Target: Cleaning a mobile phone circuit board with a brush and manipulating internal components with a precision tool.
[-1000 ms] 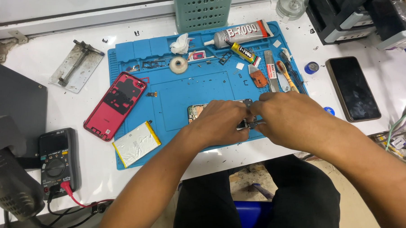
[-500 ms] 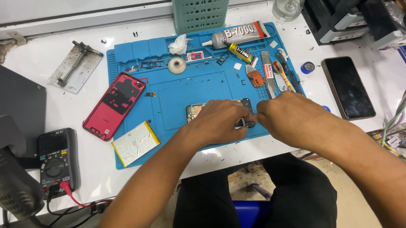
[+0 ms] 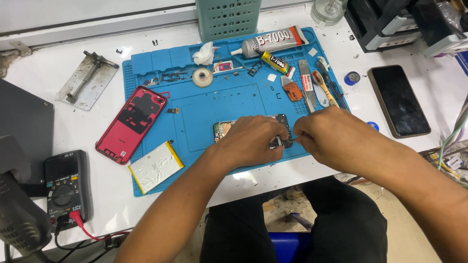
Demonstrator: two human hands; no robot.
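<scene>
Here, a small circuit board (image 3: 224, 130) lies near the front middle of the blue work mat (image 3: 209, 107), most of it hidden beneath the two hands that meet over it. The left hand (image 3: 252, 142) rests on the board with its fingers curled down onto it, the grip closed against the part. The right hand (image 3: 329, 137) comes in from the right, its fingertips pinched together at a small dark piece (image 3: 281, 142) where the two hands meet; what exactly that piece is cannot be told, as the fingers cover most of it.

To the left on the mat lie a red phone back cover (image 3: 132, 124), tilted, and just below it a flat silver battery (image 3: 155, 166) with a yellow edge. Toward the far edge of the mat are a small roll of tape (image 3: 202, 77), a crumpled white tissue (image 3: 202, 54), a grey glue tube (image 3: 272, 41) and a smaller yellow-and-black tube (image 3: 274, 62) just beside it. A cluster of hand tools (image 3: 318, 88) lies at the right edge of the mat.

Off the mat, on the white tabletop (image 3: 44, 78), a dark phone (image 3: 398, 100) lies screen-up to the right, a metal clamp plate (image 3: 87, 79) to the upper left, and a black multimeter (image 3: 67, 189) with a red lead at the lower left. A green perforated basket (image 3: 228, 12) stands behind the mat.
</scene>
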